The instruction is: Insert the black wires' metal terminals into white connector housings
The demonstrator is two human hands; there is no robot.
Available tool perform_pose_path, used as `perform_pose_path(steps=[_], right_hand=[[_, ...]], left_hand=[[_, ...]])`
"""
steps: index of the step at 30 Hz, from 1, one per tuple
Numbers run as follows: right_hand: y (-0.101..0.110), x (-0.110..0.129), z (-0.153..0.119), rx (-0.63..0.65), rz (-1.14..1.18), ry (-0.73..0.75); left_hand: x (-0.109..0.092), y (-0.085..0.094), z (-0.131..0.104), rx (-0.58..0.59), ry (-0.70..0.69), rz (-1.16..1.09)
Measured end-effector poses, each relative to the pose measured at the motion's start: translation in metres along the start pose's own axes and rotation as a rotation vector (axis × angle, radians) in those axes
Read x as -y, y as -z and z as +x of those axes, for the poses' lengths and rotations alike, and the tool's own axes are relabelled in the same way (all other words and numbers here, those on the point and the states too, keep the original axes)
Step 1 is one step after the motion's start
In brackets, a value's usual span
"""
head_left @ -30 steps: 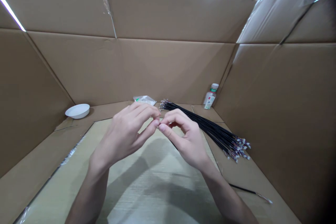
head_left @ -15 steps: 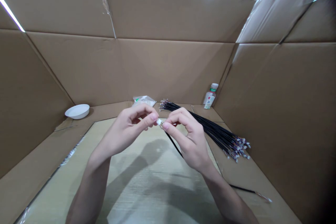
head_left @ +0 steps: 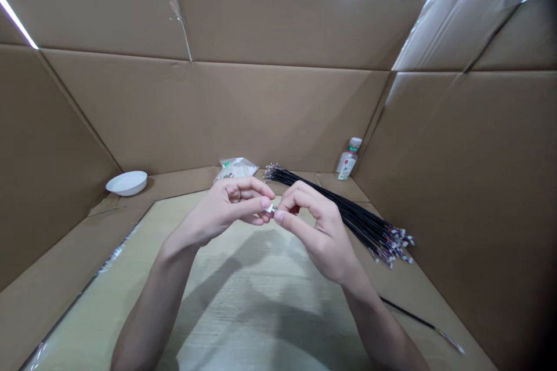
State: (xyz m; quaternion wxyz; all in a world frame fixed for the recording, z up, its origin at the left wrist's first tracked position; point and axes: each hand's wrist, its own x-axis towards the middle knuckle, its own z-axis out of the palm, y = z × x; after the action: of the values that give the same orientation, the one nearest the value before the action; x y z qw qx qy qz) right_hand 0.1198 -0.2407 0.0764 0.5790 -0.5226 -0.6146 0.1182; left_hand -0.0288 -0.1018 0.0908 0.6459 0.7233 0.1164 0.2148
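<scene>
While the left hand point(head_left: 226, 208) pinches a small white plastic connector point(head_left: 270, 208), the right hand point(head_left: 319, 226) pinches a thin black wire's end against it; seating it likely needs fine alignment.

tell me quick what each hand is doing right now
Left hand: closed in a pinch on a small white connector.
Right hand: closed in a pinch at the same connector; what else it grips cannot be told.
</scene>
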Motion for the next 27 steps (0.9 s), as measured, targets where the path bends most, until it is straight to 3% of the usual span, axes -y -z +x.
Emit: perform_pose_path(steps=[14, 27], right_hand=[[0.014, 0.01, -0.002, 0.115, 0.008, -0.042], [0.018, 0.013, -0.005, 0.124, -0.095, -0.023]], left_hand=[[0.003, 0.004, 0.001, 0.173, -0.011, -0.085], [0.006, 0.007, 0.003, 0.262, 0.004, -0.111]])
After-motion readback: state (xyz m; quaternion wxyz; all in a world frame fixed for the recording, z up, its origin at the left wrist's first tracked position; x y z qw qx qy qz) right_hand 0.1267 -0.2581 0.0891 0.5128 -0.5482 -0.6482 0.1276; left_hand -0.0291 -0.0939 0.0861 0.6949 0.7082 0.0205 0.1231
